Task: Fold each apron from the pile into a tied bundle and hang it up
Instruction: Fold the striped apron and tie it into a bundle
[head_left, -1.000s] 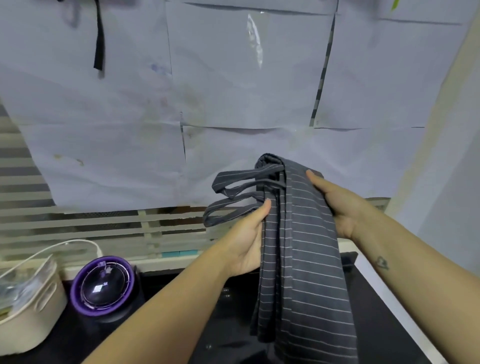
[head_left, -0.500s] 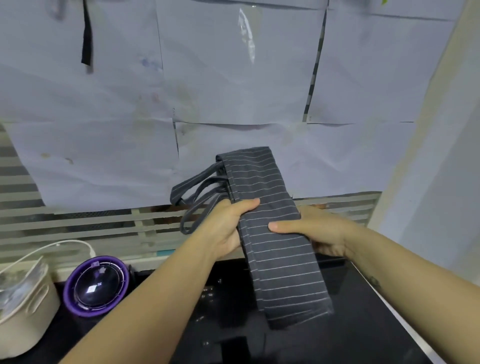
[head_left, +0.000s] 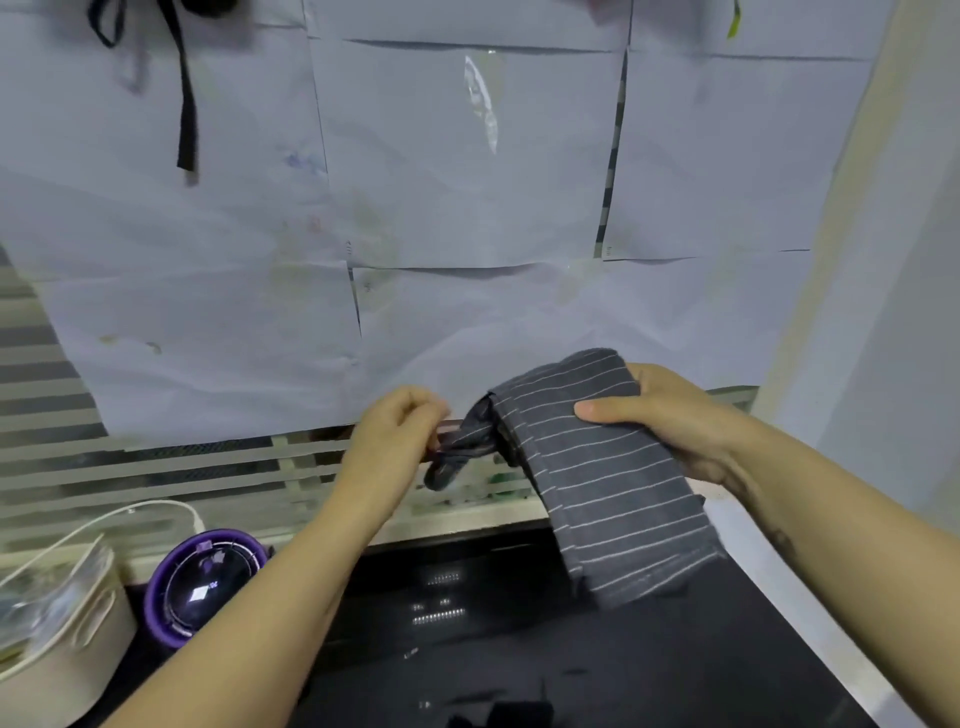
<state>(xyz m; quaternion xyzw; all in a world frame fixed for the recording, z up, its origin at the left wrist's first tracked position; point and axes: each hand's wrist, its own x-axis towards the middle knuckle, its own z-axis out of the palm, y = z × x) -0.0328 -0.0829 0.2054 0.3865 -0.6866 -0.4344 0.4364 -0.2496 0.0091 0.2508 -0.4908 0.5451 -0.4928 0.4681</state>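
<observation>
A dark grey apron (head_left: 608, 483) with thin white stripes is folded into a long narrow band and held in the air above the black table (head_left: 519, 649). My right hand (head_left: 670, 421) grips its upper part, thumb across the front. My left hand (head_left: 400, 431) pinches the bunched apron straps (head_left: 462, 449), which stick out from the band's left side. The band's lower end hangs down towards the table.
Paper sheets cover the wall (head_left: 467, 182) behind. A black strap (head_left: 186, 104) hangs at the top left. A purple round device (head_left: 205, 584) and a cream basket (head_left: 57, 634) with a white cable stand at the left. A pale wall (head_left: 893, 312) closes the right side.
The hanging apron was folded shorter and swung to the right. My left hand let go of the band and moved left onto the straps, gathering them into a bunch.
</observation>
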